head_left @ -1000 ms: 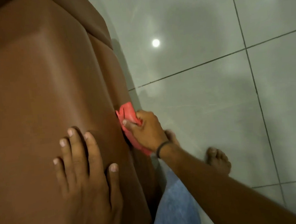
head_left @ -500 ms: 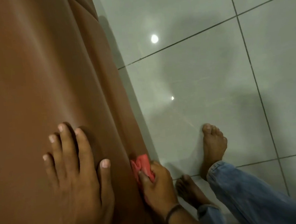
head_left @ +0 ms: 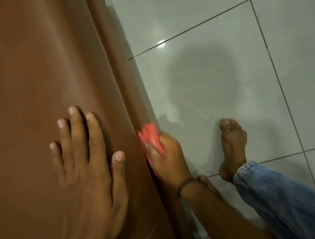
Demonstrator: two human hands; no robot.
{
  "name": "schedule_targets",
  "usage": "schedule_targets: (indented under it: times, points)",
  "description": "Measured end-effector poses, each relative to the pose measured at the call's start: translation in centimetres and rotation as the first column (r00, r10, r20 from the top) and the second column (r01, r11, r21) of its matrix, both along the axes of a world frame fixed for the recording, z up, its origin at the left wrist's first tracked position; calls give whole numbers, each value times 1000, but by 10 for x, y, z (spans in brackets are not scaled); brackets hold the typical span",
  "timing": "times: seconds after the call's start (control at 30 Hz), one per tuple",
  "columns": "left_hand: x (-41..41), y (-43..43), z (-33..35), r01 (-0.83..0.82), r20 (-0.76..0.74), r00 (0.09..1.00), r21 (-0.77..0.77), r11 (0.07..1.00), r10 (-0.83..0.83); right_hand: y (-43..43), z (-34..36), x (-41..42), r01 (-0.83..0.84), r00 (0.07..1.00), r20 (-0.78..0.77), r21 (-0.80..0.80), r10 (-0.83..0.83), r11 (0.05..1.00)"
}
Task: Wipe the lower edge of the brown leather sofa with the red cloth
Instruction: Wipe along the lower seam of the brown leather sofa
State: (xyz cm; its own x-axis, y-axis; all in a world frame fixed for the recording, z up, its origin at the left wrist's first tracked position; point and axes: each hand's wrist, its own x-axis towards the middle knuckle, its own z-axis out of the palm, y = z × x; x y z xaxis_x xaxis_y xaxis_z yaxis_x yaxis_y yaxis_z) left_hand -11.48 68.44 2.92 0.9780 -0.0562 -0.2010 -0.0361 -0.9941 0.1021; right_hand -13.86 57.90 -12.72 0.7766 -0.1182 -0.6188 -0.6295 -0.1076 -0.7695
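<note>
Sofa (head_left: 39, 62) — brown leather, fills everything left of both hands; smooth top face, then a rolled front falling to a lower edge that runs diagonally along the floor line.
Left hand (head_left: 85, 160) — open, fingers spread, palm flat on the top face; holds nothing, seems to serve as a brace.
Cloth (head_left: 151, 137) — red, bunched, pressed to the sofa's front just right of the left thumb, low near the edge.
Right hand (head_left: 166, 155) — closed on the cloth, thumb across it; dark band at the wrist.
Step in hand, as judged: wiping along the lower edge. Best done with cloth kept flat to the leather, stroke following the edge line, pressure even.
Floor (head_left: 215, 82) — grey glossy tile right of the right hand; open room ahead along the edge.
Foot (head_left: 232, 148) — bare, well right of the cloth, jeans cuff behind it; second foot close beneath the right wrist, limiting pull-back.
</note>
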Motion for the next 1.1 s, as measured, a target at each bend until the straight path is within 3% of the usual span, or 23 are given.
schedule_targets:
  times: [0.1,0.33,0.4,0.5,0.63,0.7,0.8,0.93,1.0,1.1]
  points:
    - [-5,0,1,12,-11,1000,0,1000,-12,-8,10,-42,-66,998,-24,-120,64,991]
    - [-10,6,-2,47,2,999,-6,999,-47,12,7,135,40,985,174,-146,-14,988]
    - [-9,5,-1,45,12,999,-13,999,-45,12,7,112,17,982,191,-116,6,993]
    - [-10,0,0,42,10,999,-7,999,-42,1,2,0,3,982,186,-123,20,992]
    - [-10,-4,2,13,1,1000,0,1000,-13,-8,-12,-104,-31,997,69,-175,44,984]
    - [-9,-6,4,1,-12,1000,4,1000,-1,-8,-27,-89,-5,996,-89,-242,-17,970]
    - [-10,-10,6,-22,-15,1000,8,1000,22,-7,-45,1,72,978,-182,-158,-101,985]
    - [-8,-7,1,16,-8,1000,72,997,-16,14,-27,97,154,982,134,-188,-130,970]
    - [-8,-6,1,12,0,1000,61,998,-12,23,-9,65,157,952,294,-230,-85,960]
    - [-8,-7,0,-8,9,1000,29,1000,7,14,-2,-32,175,938,319,-85,-139,981]
